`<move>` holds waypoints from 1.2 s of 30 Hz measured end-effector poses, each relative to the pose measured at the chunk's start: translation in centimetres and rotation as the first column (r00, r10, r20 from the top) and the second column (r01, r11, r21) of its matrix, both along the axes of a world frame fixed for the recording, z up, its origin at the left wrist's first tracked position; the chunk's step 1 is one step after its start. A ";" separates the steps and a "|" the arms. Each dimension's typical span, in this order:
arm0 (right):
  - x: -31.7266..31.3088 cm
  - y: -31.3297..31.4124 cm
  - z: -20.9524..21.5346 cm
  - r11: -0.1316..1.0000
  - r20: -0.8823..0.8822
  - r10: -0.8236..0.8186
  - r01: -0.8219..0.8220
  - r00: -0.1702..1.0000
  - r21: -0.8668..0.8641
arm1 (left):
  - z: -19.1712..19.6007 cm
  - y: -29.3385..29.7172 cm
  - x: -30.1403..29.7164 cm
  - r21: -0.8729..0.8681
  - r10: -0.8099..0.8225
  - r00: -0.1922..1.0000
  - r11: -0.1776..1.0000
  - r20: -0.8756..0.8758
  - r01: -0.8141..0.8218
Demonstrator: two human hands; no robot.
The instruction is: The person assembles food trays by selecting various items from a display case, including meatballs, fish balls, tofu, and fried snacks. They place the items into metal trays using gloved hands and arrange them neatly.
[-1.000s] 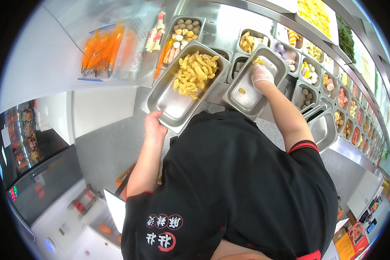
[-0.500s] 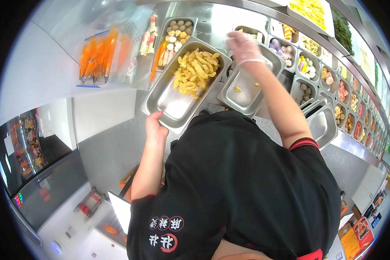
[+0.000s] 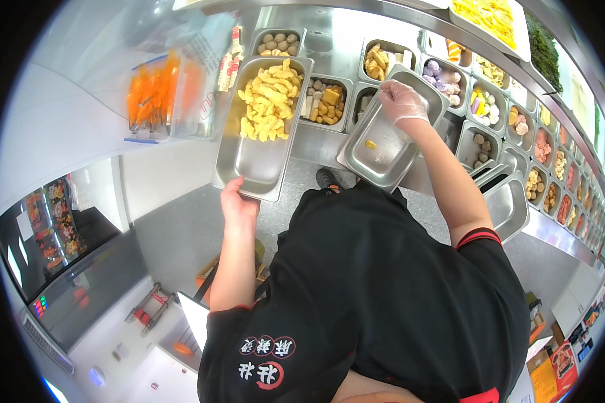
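Note:
My bare left hand (image 3: 240, 205) grips the near end of a long steel food pan (image 3: 259, 164), thumb over its rim. Yellow, knobbly food strips (image 3: 269, 101) are heaped in the far part of that pan. To the right, a second steel pan (image 3: 378, 161) lies tilted across the counter's edge, with a small yellow scrap (image 3: 370, 144) on its bottom. Over this pan's far end is my right hand (image 3: 405, 104), in a clear plastic glove. Its fingers are bent together; what they hold, if anything, is hidden.
A pan of mixed tofu-like pieces (image 3: 326, 102) sits between the two pans. Rows of food-filled pans (image 3: 487, 104) run along the right. Nested steel pans (image 3: 507, 205) jut out there. Orange-handled utensils (image 3: 153, 94) stand in a clear holder at left.
The pan in my left hand has swung left and more upright, uncovering the tofu-like pieces. My right hand has come down nearer the second pan, its fingers now drawn together. One scrap there no longer shows.

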State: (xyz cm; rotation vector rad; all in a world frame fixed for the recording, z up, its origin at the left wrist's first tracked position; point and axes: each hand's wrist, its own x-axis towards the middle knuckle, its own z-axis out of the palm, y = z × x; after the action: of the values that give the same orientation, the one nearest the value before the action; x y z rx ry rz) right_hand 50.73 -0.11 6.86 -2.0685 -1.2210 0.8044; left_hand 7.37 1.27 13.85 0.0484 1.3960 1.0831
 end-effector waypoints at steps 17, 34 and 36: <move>-10.7 8.2 8.6 0.925 0.395 0.380 -0.348 0.836 -0.154 | -2.4 3.9 1.4 0.055 -0.357 0.931 0.934 0.077 0.353; 16.6 3.5 -3.6 0.915 0.496 -0.198 0.341 0.845 -0.216 | -5.5 8.0 1.2 0.000 -0.276 0.959 0.961 0.064 0.277; 19.4 4.5 -6.0 0.951 0.661 0.074 0.146 0.747 -0.272 | -4.9 6.0 2.1 -0.040 -0.238 0.970 0.970 0.042 0.239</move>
State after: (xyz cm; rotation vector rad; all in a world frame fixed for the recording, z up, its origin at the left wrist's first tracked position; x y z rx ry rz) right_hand 70.15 4.39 0.90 -2.7720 -1.4727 0.2133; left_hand 9.51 7.32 8.92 0.1593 1.3422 0.8488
